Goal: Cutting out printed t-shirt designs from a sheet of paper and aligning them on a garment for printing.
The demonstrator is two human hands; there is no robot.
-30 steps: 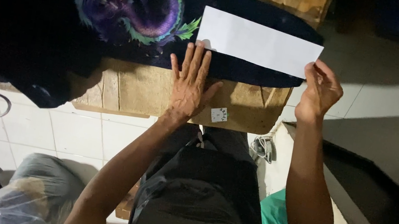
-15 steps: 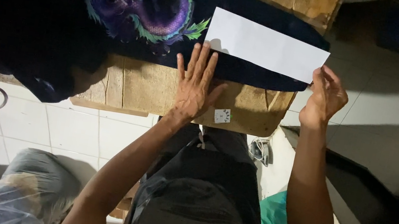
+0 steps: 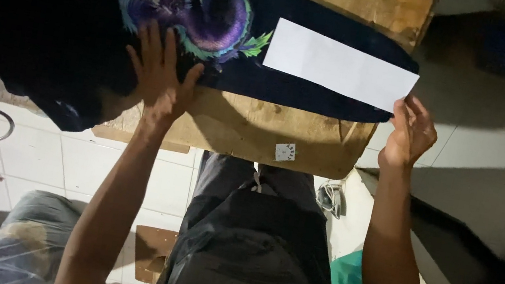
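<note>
A: White paper strip (image 3: 339, 65), where, which way?

B: Upper centre-right, lying on the dark garment (image 3: 49, 15); long axis runs upper left to lower right, slightly tilted.

A: Grip?

B: Right hand (image 3: 410, 134) fingers curled, pinching the strip's lower-right corner. Left hand (image 3: 160, 75) flat, fingers spread, pressing the garment near the swirl print (image 3: 216, 11), holding nothing.

A: Hidden?

B: Garment's left side lost in dark and cut off at the top; cardboard board (image 3: 267, 134) mostly covered.

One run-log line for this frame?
left hand: flat on dark printed garment | right hand: pinching white paper sheet corner | cardboard board underneath
</note>
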